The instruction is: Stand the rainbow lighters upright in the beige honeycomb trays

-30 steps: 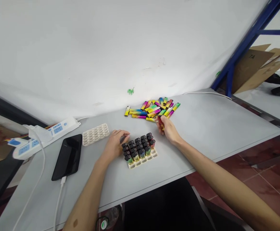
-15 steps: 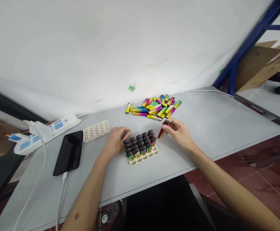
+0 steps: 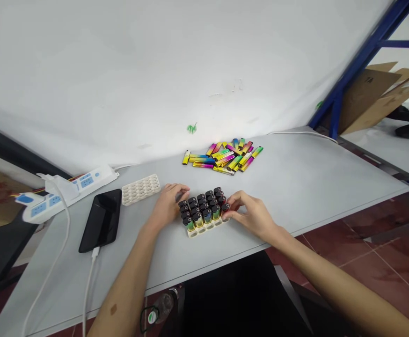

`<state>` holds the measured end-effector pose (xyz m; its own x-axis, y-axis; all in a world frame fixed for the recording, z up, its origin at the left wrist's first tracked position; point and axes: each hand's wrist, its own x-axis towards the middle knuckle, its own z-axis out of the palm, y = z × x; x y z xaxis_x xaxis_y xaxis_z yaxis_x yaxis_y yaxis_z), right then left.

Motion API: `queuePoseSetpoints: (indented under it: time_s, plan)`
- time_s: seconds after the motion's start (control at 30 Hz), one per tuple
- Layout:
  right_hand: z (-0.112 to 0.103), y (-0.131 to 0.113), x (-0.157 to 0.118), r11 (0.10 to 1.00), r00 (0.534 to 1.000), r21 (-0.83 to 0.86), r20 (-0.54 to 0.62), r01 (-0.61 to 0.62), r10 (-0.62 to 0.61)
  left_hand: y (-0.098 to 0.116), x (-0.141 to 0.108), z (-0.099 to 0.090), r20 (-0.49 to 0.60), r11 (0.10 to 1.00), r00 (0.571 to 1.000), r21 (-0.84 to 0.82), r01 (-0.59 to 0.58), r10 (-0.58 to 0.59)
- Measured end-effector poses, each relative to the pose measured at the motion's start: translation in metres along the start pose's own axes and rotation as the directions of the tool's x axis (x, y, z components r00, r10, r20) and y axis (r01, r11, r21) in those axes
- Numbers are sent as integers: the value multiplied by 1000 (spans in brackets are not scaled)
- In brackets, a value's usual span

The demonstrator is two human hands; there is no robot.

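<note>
A cream holder [image 3: 200,230] with oval holes stands on the table before me. Upright in it are several rows of black-topped, metallic-coloured sticks that look like lighters [image 3: 208,214]; the front row of holes shows bare. My right hand [image 3: 248,213] pinches a red lighter [image 3: 226,207] by its upper part, at the holder's right end. Whether that lighter is fully seated cannot be seen. At the holder's left back corner rests my left hand [image 3: 167,203], fingers loosely curved and apart, with nothing in them. Its fingertips are close to the lighters; contact is unclear.
A loose pile of colourful lighters [image 3: 222,158] lies towards the wall. Left of my left hand are a second cream holder [image 3: 141,189], a black phone [image 3: 101,220] on a white cable, and a power strip [image 3: 81,186]. Cardboard boxes [image 3: 369,98] stand beyond the blue frame.
My right hand has moved left and down, bringing the red lighter from beside the holder to its right end. My left hand stays in place. The view has shifted slightly.
</note>
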<state>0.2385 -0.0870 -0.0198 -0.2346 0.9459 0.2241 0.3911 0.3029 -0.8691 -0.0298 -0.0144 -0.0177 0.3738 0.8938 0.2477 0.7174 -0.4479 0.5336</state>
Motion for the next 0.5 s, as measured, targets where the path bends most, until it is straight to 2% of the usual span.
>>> queuePoseSetpoints:
  time_s: [0.13,0.23,0.3,0.37,0.43,0.5]
  plan:
    - [-9,3,10,989,998,-133,-6,66,-68,1,-1,-1,-1,1000,1000,-8,-14,14]
    - [-18,14,36,944,994,-328,-88,34,-66,1,-1,0,-1,1000,1000,-13,-3,3]
    - [-21,24,55,841,986,-539,-158,-43,-51,0,0,0,-3,1000,1000,-13,5,-5]
    - [-21,33,70,716,986,-693,-163,-82,-45,0,0,0,-3,1000,1000,-11,8,-8]
    - [-18,39,77,639,987,-763,-154,-94,-39,0,0,0,0,1000,1000,-7,13,-13]
    - [-16,43,79,613,985,-784,-163,-99,-49,-1,0,0,3,1000,1000,-1,19,-19]
